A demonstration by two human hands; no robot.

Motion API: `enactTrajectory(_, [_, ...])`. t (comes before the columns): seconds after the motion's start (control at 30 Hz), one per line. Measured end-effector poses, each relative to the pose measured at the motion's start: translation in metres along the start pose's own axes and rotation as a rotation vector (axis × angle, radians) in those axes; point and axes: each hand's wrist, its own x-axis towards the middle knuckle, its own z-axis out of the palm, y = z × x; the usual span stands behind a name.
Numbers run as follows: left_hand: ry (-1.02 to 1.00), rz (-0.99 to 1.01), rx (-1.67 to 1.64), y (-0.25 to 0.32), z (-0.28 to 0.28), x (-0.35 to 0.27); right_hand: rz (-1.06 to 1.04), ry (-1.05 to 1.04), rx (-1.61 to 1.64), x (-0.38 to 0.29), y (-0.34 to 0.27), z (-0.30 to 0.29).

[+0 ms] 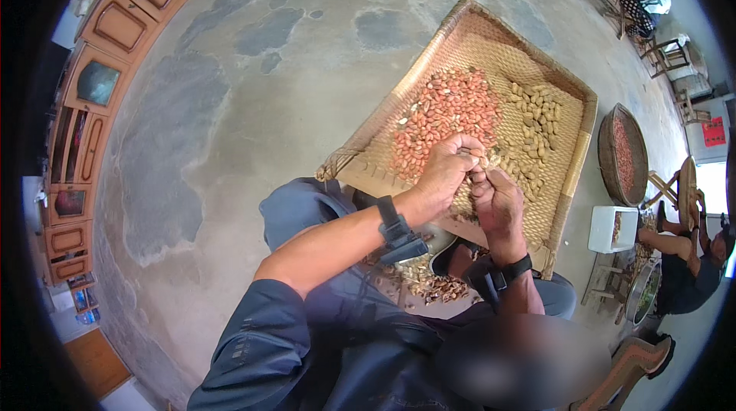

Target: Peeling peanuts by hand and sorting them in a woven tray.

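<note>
Across my knees rests a woven bamboo winnowing tray [566, 204]. On its left part lies a broad heap of shelled red-skinned peanut kernels [454, 103]; unshelled peanuts [535, 112] are spread along the right. Over the tray, my left hand [445, 172] and my right hand [499, 198] meet fingertip to fingertip. Between them is a pale peanut pod [490, 159], which both hands pinch. A reddish kernel [476, 153] shows at the left fingertips. The fingers partly cover the pod, so how far it is split cannot be seen.
Broken peanut shells [443, 287] litter the floor below the tray. To the right are a round basket of kernels [624, 152], a white foam box [612, 230] and a seated person [693, 273]. Another person [638, 2] sits farther off. Wooden cabinets [103, 77] line the left.
</note>
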Motion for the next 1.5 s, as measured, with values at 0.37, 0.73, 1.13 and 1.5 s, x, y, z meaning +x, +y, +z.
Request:
enactTrajectory(0.37, [-0.066,0.03,0.041,-0.005,-0.005,-0.001,0.042,0.324,-0.051,0.002,-0.036,0.028])
enactTrajectory(0.73, [0.028,0.183,0.382,-0.007,-0.012,0.011,-0.248,0.337,-0.717,0.009,-0.031,0.038])
enactTrajectory(1.13, [-0.041,0.055,0.167,-0.004,-0.013,0.012,-0.571,0.293,-0.953,0.01,-0.03,0.037])
enactTrajectory(1.5, [0.135,0.338,0.694,-0.023,-0.015,0.01,-0.213,0.413,-0.591,0.008,-0.021,0.026])
